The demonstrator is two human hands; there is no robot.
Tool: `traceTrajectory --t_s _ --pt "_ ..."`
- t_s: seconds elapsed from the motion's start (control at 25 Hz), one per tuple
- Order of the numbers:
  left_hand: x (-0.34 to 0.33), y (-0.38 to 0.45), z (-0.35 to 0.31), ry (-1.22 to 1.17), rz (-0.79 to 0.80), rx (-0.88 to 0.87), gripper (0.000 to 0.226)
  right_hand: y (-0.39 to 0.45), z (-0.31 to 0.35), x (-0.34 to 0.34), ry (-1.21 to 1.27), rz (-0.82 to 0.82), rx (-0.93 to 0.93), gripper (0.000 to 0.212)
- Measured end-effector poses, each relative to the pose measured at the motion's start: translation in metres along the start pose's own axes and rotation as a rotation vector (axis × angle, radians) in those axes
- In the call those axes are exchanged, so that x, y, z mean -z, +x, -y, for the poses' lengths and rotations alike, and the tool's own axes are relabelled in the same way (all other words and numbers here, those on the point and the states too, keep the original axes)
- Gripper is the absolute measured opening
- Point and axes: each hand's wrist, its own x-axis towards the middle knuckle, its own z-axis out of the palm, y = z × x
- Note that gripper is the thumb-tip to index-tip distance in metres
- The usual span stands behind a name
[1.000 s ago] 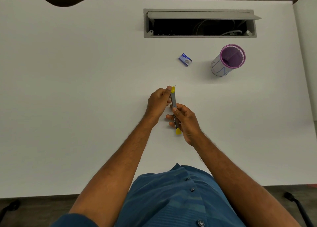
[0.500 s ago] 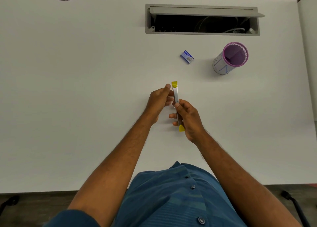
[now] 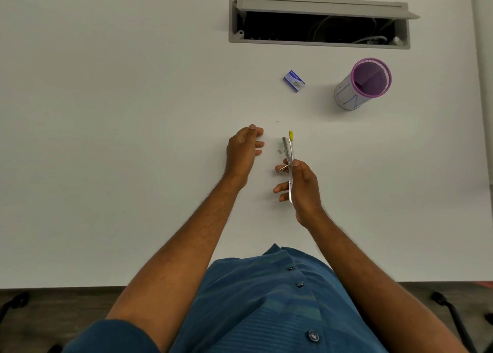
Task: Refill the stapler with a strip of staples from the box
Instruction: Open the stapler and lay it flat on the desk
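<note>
Leaning over the white desk [image 3: 106, 165], a person in a blue buttoned shirt [image 3: 266, 299] reaches both bare forearms forward. Nearest, the right hand [image 3: 302, 189] is clamped on the stapler [image 3: 289, 163], thumb on one side and fingers curled round the other, holding it edge-on so its thin metal body points away from the person. Its far end is splayed into two parts: a silver metal arm and, just beside it, a yellow-tipped piece. Just left of that open end a tiny grey bit [image 3: 279, 151] lies on the desk surface; what it is cannot be told. Level with it, the left hand [image 3: 244, 149] hovers apart from the stapler, fingers loosely spread and holding nothing. Farther out, the small blue staple box [image 3: 294, 80] sits on the desk, well apart from both hands. To its right stands a purple-rimmed mesh pen cup [image 3: 362, 85], tilted in this wide view. Farthest, a grey cable hatch [image 3: 318, 21] is set in the desk with its flap raised and wires showing inside
</note>
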Motion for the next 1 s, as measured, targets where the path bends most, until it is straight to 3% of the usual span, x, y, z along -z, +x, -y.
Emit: traceTrajectory --t_s 0.12,0.32,0.44,1.0 --pt "-0.002 -0.003 0.001 0.003 0.012 0.003 0.027 -0.005 -0.006 -0.003 -0.084 -0.040 0.095 0.030" --pt "-0.006 -0.012 0.001 -0.081 0.098 0.115 0.018 -0.006 -0.005 -0.008 -0.419 0.052 0.238 0.019" --pt "-0.003 -0.011 -0.001 -0.140 0.043 0.131 0.017 -0.008 -0.002 -0.011 -0.474 0.022 0.351 0.013" --pt "-0.008 -0.011 -0.017 -0.268 0.127 0.197 0.028 -0.003 0.000 -0.014 -0.399 -0.014 0.331 0.020"
